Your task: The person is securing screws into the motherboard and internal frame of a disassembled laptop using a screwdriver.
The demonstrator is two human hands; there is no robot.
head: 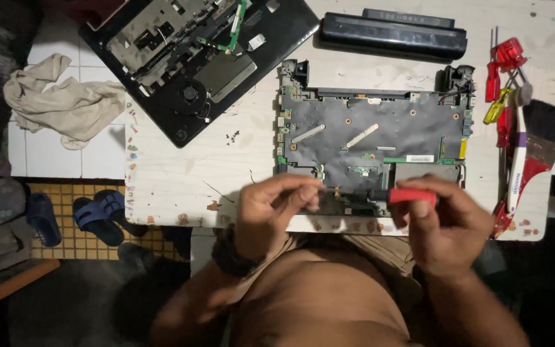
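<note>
The right hand (pixel 441 222) gripped a red-handled screwdriver (pixel 406 195); the left hand (pixel 271 209) pinched its tip. It looked light and stiff, best held by the handle, over the fragile circuit board (pixel 367 138)

White worn table (pixel 181 173) carried stripped laptop chassis (pixel 374 148) at centre, black laptop shell (pixel 187 58) upper left, long black battery (pixel 393 32) at far edge, red- and yellow-handled screwdrivers (pixel 505 83), toothbrush (pixel 518 160) and paintbrush (pixel 547 128) along right edge.

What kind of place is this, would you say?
Probably a small home or informal electronics repair spot: an opened laptop base on a worn white table, spare screwdrivers alongside, and sandals on the tiled floor.
</note>
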